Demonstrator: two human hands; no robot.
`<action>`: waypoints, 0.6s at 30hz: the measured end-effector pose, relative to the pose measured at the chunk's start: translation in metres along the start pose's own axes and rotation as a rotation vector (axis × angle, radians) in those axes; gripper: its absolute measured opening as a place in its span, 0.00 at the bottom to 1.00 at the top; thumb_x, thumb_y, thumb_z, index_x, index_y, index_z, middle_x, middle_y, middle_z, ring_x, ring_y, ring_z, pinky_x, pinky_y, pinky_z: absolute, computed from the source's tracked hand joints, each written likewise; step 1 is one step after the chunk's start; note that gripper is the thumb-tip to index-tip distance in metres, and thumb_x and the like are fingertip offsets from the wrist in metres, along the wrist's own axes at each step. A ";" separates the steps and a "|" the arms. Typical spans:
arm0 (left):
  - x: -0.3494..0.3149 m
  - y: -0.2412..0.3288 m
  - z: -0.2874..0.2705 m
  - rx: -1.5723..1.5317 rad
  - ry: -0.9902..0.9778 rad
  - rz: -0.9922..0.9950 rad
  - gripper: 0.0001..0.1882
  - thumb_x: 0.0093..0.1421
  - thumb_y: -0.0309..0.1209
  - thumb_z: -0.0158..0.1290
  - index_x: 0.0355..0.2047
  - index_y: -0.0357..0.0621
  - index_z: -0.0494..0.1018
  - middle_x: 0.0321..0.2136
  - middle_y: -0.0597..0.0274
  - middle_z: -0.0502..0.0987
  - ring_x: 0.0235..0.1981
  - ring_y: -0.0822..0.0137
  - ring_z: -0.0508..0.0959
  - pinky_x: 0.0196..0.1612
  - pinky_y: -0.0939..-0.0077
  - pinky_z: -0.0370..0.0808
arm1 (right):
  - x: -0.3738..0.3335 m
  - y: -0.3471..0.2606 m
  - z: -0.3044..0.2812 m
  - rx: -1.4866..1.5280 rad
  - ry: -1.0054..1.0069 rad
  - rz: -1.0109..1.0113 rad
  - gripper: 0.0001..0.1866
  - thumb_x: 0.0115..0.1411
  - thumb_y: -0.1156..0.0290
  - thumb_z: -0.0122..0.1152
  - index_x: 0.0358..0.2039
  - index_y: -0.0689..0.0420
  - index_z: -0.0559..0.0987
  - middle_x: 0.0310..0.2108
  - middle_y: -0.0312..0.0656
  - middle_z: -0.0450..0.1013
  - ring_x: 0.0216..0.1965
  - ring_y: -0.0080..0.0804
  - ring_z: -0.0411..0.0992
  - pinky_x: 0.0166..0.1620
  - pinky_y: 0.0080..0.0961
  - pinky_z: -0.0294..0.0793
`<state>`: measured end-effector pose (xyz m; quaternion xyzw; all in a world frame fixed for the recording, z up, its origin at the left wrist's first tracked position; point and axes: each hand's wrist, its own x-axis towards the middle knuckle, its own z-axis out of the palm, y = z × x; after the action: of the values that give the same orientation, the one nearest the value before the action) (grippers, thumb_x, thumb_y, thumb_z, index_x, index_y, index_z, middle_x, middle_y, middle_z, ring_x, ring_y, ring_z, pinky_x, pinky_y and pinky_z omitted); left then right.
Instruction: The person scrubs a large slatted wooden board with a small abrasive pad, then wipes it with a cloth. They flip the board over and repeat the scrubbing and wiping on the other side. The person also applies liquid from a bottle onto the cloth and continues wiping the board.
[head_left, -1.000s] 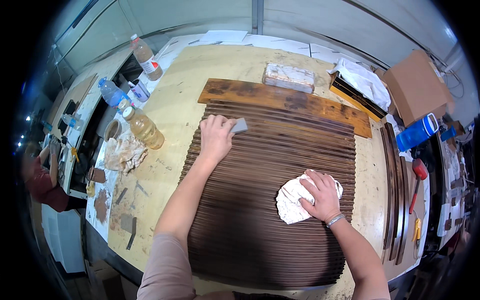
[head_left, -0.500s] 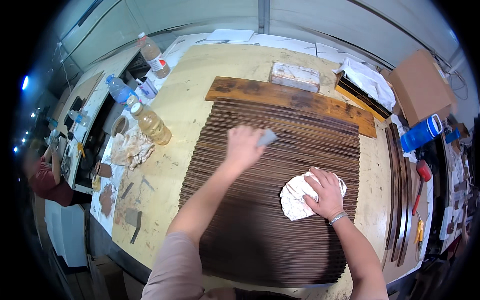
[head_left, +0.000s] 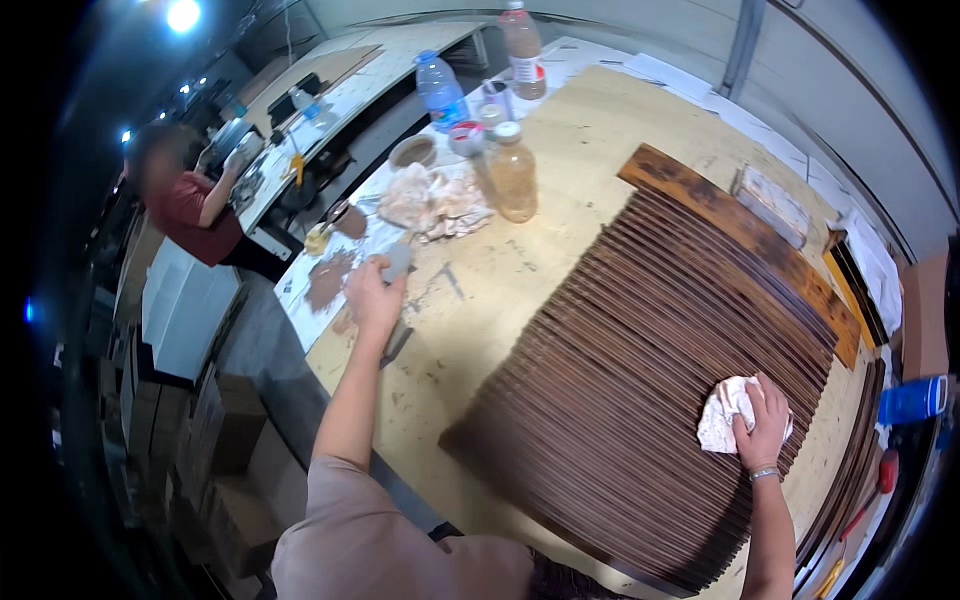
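Note:
My left hand [head_left: 374,300] is out over the left side of the table, closed on a small grey flat piece [head_left: 398,262], which may be a scraper or a sanding pad. Under its wrist lies a dark grey block [head_left: 398,342]. My right hand [head_left: 768,425] presses a crumpled white cloth [head_left: 722,412] with brown stains, its fingers curled over the cloth. That cloth rests on a broad row of dark brown grooved wooden strips [head_left: 600,400], near the right edge of the row.
A brown board [head_left: 740,240] borders the strips' far side. Beyond my left hand are a stained rag [head_left: 430,205], a jar of amber liquid [head_left: 515,180] and a blue-tinted bottle [head_left: 440,95]. Another person in a dark red shirt [head_left: 190,215] stands at a far-left bench. A red-headed mallet [head_left: 888,472] lies at right.
My left hand has gone from above the strips to the table's left side, still with the grey piece. My view has turned left. The right hand stays on the cloth.

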<state>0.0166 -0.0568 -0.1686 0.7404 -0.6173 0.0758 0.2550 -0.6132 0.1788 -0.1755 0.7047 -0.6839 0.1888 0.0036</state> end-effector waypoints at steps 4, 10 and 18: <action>-0.019 -0.090 -0.015 0.097 0.028 -0.230 0.16 0.53 0.39 0.65 0.40 0.49 0.76 0.41 0.58 0.78 0.49 0.52 0.74 0.50 0.53 0.69 | 0.001 -0.002 0.002 -0.030 -0.018 -0.027 0.30 0.49 0.67 0.61 0.55 0.58 0.75 0.64 0.50 0.66 0.61 0.56 0.63 0.65 0.50 0.60; -0.038 -0.100 -0.017 0.083 0.068 -0.175 0.15 0.56 0.36 0.63 0.42 0.46 0.78 0.44 0.58 0.77 0.52 0.55 0.73 0.52 0.53 0.68 | 0.005 -0.006 -0.002 -0.119 -0.035 -0.035 0.28 0.51 0.68 0.60 0.55 0.57 0.75 0.63 0.50 0.67 0.61 0.56 0.64 0.64 0.50 0.60; -0.117 0.158 -0.053 -1.029 -0.671 0.206 0.34 0.60 0.25 0.61 0.66 0.40 0.62 0.63 0.46 0.65 0.59 0.56 0.72 0.60 0.64 0.73 | 0.046 -0.134 0.023 1.127 0.065 0.697 0.19 0.65 0.69 0.55 0.54 0.64 0.76 0.51 0.47 0.76 0.52 0.35 0.74 0.57 0.35 0.73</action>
<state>-0.1495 0.0535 -0.1282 0.4429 -0.6894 -0.4438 0.3628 -0.4780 0.1374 -0.1504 0.3304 -0.6680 0.5288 -0.4062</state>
